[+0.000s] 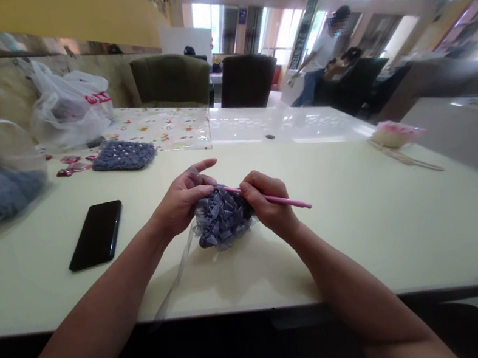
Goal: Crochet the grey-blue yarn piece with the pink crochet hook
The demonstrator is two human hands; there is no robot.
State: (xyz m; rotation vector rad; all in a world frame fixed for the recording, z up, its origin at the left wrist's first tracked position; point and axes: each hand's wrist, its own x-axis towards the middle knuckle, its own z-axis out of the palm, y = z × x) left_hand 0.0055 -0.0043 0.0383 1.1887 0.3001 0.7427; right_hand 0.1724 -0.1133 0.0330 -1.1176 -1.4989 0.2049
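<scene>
Two bare forearms [115, 293] reach up from the lower left and lower right corners of the frame, angling inward until the hands nearly meet at the centre, above a pale counter [359, 232]. The left hand [190, 193] is turned palm inward, its thumb and fingers pinching the upper left edge of a bunched, grey-purple crochet piece [222, 216]; one finger stretches free toward the right. The right hand [269, 198] is curled, its fingers closed around a pink hook [288, 200]. The hook slants across the centre: its handle end sticks out to the right of the fist, and its other end meets the top of the piece, just beside the left thumb. The ruffled piece hangs below and between both sets of fingers. A thin grey strand [178, 270] trails from its left side to the counter's front edge. A black phone [96, 235] lies left of centre; a flat crocheted square [124, 155] rests at the upper left.
</scene>
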